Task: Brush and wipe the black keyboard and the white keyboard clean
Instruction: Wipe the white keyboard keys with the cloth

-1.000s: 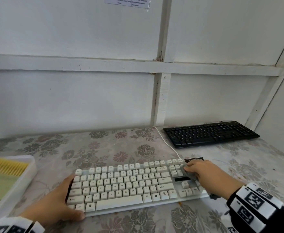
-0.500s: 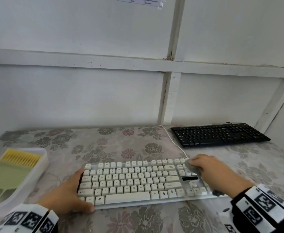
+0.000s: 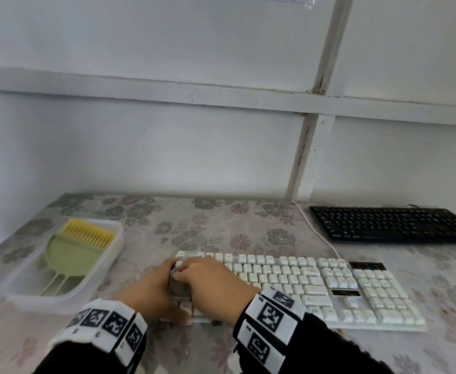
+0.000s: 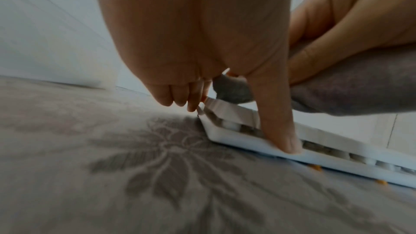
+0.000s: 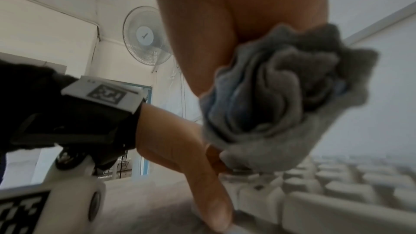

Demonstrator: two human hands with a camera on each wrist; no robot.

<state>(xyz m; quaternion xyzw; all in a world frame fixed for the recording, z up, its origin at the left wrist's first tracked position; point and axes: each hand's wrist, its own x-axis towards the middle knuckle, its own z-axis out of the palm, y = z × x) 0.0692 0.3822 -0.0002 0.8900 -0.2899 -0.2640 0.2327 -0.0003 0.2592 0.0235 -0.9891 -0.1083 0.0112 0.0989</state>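
- We see the table [image 3: 221,220], covered in a grey floral cloth, reaching back to a white panelled wall.
- The white keyboard [image 3: 316,287] lies flat near the table's front edge, its cable running off its back edge towards the wall.
- The black keyboard [image 3: 391,225] lies behind the white keyboard's right end, apart from it, close to the wall.
- A clear plastic tray [image 3: 27,292] stands well to the left of the white keyboard; in it lies a green brush [image 3: 70,255] with yellow bristles pointing away from us.
- Our left hand [image 3: 151,295] clamps the white keyboard's left end: in the left wrist view the thumb [image 4: 279,131] presses on the front rim and the fingers [image 4: 180,93] curl against the far corner.
- Our right hand [image 3: 216,284] is over the leftmost keys of the white keyboard, touching our left hand, fingers curled round the cloth.
- The grey cloth [image 5: 281,102] is bunched in that right hand, and its lower folds rest on the white keyboard's left keys.
- Both wrists wear white bands printed with black square markers.
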